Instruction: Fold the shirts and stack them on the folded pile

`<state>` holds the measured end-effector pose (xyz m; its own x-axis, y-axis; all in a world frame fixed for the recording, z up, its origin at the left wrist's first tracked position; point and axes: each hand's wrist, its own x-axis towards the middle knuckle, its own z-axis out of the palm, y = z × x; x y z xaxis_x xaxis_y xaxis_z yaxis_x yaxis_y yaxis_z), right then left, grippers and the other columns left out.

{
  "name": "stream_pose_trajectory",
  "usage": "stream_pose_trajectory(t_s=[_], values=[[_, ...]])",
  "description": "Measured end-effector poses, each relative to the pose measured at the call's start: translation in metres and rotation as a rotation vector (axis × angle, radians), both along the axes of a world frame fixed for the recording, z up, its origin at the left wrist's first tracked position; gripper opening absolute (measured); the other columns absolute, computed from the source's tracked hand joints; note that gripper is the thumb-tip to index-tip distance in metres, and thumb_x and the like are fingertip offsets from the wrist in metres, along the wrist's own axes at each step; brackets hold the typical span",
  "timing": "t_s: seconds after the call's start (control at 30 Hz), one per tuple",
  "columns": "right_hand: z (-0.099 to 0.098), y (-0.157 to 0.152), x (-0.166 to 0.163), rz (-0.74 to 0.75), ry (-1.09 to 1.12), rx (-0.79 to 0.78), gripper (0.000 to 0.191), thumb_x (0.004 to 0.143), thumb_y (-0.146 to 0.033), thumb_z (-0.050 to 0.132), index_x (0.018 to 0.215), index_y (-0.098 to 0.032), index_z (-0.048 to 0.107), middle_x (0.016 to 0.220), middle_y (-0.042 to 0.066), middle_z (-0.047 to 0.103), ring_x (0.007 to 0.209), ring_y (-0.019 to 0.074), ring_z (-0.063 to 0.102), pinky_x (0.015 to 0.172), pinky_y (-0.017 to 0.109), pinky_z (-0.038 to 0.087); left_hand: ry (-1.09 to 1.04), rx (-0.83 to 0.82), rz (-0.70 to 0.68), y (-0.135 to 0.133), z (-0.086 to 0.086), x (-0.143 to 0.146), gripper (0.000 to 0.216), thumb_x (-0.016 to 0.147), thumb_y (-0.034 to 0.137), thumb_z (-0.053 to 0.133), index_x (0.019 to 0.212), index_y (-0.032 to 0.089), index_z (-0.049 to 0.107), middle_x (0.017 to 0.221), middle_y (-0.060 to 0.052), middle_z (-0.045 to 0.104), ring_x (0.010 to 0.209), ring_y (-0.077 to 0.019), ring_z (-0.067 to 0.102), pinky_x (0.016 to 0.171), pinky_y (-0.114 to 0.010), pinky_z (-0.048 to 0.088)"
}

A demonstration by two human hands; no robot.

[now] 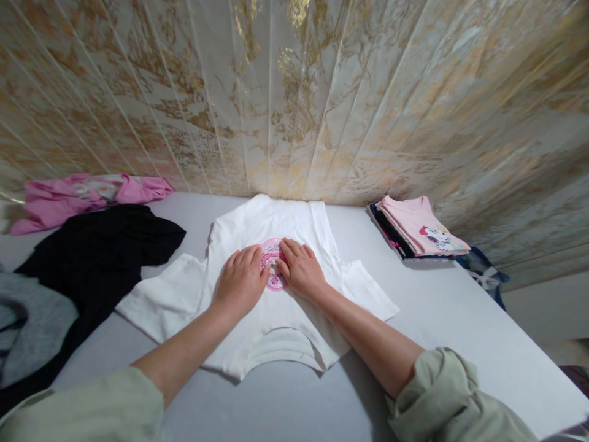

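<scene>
A white T-shirt lies spread on the table, its neckline toward me and its hem near the curtain. Both short sleeves stretch out to the sides. On its chest is a round pink print, partly covered by my hands. My left hand rests flat on the shirt at the print's left edge, fingers extended. From the right, my right hand lies flat over the print's other edge, fingers stretched forward. The two thumbs come close together over the print. Neither hand grips anything.
Folded clothes with a pink top are stacked at the back right of the white table. Toward the left lie a black garment, a crumpled pink garment and a grey garment. A patterned curtain hangs behind.
</scene>
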<state>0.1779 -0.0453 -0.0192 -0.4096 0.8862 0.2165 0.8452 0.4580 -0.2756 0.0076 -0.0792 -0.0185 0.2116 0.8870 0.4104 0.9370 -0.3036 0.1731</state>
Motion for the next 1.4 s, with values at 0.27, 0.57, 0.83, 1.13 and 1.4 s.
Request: stream_pose_trajectory(t_s=[0.27, 0.57, 0.83, 1.13, 1.4], values=[[0.008, 0.006, -0.001, 0.217, -0.019, -0.03, 0.052, 0.098, -0.046, 0.04, 0.144, -0.021, 0.041, 0.15, 0.007, 0.041, 0.14, 0.0202, 0.031, 0.115, 0.046, 0.022, 0.056, 0.009, 0.096, 0.001, -0.002, 0.0, 0.044, 0.09, 0.03, 0.046, 0.127, 0.006, 0.051, 0.133, -0.022, 0.055, 0.123, -0.0329, 0.052, 0.104, -0.046, 0.04], [0.0, 0.012, -0.017, 0.057, -0.019, 0.018, 0.054, 0.097, -0.04, 0.043, 0.146, -0.018, 0.037, 0.153, 0.011, 0.034, 0.141, 0.0239, 0.029, 0.114, 0.047, 0.024, 0.028, 0.026, 0.124, 0.003, -0.008, -0.002, 0.045, 0.089, 0.031, 0.046, 0.129, 0.01, 0.049, 0.133, -0.02, 0.056, 0.125, -0.0318, 0.051, 0.103, -0.045, 0.041], [0.002, 0.01, -0.015, 0.159, 0.018, 0.017, 0.046, 0.099, -0.038, 0.039, 0.142, -0.021, 0.043, 0.149, 0.007, 0.042, 0.138, 0.02, 0.035, 0.113, 0.045, 0.026, -0.002, 0.006, 0.114, 0.005, -0.011, -0.007, 0.041, 0.091, 0.02, 0.041, 0.13, 0.012, 0.049, 0.135, -0.018, 0.055, 0.126, -0.0297, 0.05, 0.105, -0.044, 0.042], [0.003, -0.005, 0.005, 0.221, 0.14, 0.02, 0.039, 0.097, -0.023, 0.039, 0.134, -0.021, 0.053, 0.14, 0.007, 0.053, 0.133, 0.0178, 0.043, 0.111, 0.038, 0.031, -0.13, 0.0, -0.029, 0.011, -0.01, -0.015, 0.045, 0.087, 0.007, 0.036, 0.127, 0.015, 0.054, 0.133, -0.013, 0.057, 0.127, -0.0248, 0.049, 0.108, -0.044, 0.04], [0.008, -0.044, 0.035, 0.47, 0.22, -0.005, 0.043, 0.093, -0.011, 0.042, 0.131, -0.023, 0.056, 0.132, 0.007, 0.059, 0.126, 0.0178, 0.051, 0.108, 0.04, 0.037, -0.322, -0.096, -0.297, 0.007, -0.005, -0.012, 0.031, 0.084, 0.005, 0.042, 0.096, 0.02, 0.067, 0.103, -0.004, 0.069, 0.1, -0.0181, 0.061, 0.09, -0.034, 0.05]])
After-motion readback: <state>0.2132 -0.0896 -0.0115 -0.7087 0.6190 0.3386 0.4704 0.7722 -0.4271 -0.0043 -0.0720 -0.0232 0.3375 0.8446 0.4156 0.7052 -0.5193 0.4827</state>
